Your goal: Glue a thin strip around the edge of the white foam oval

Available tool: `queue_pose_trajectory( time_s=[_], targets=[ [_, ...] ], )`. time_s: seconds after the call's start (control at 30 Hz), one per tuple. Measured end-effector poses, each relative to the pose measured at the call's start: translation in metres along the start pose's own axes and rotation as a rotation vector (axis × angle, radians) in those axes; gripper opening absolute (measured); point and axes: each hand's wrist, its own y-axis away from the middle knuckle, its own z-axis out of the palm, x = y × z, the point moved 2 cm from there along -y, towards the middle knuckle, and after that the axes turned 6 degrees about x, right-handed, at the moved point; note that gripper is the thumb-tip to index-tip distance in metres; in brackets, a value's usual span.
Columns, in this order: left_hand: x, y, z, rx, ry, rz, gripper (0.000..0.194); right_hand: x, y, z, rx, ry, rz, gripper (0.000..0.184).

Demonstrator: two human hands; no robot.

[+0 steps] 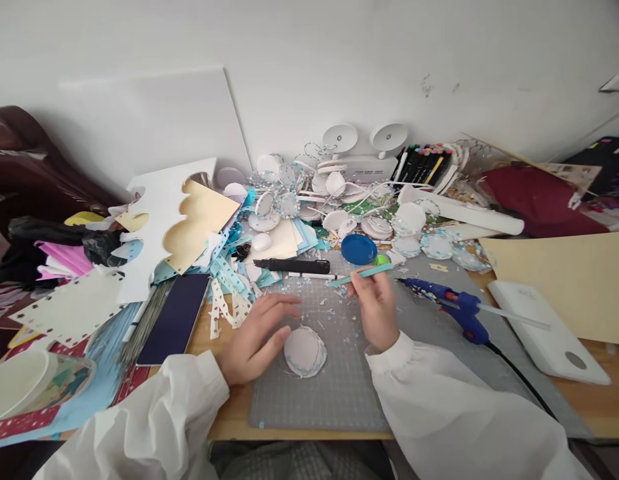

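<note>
Both hands were inspected. The right hand [376, 307] held a slim, flat, pale-teal strip [383, 269] in a narrow pinch; its material could not be determined. The strip's long axis ran crosswise to those fingers, tilted, with its left end slightly nearer the wearer than its right.

The left hand [256, 339] gripped nothing; its fingers were loosely spread, thumb apart. A round white disc with a pale-blue-flecked rim [305, 351] lay flat on a grey gridded cutting mat [319, 408], just to the right of the left thumb tip and slightly nearer the wearer. Contact between thumb and rim could not be confirmed. Being round, the disc showed no long axis.

The left hand was clearly the nearer. From the right fingers, the disc lay to the left and toward the wearer, apart from the strip. A dark-blue glue gun [454, 303] lay to the right of the right fingers.
</note>
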Motion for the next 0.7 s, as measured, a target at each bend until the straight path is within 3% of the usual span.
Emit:
queue_pose_trajectory(
  time_s=[0.17, 0.43, 0.7],
  targets=[
    [0.014, 0.003, -0.011, 0.214, -0.042, -0.002, 0.019, 0.002, 0.001, 0.0, 0.022, -0.022, 0.029, 0.022],
    [0.043, 0.012, -0.008, 0.228, -0.053, -0.128, 0.017, -0.003, 0.002, 0.0, -0.004, 0.004, 0.011, 0.023],
    [0.037, 0.031, -0.008, 0.281, -0.076, -0.271, 0.027, -0.009, 0.003, 0.003, -0.018, 0.008, -0.008, 0.024]
  ],
)
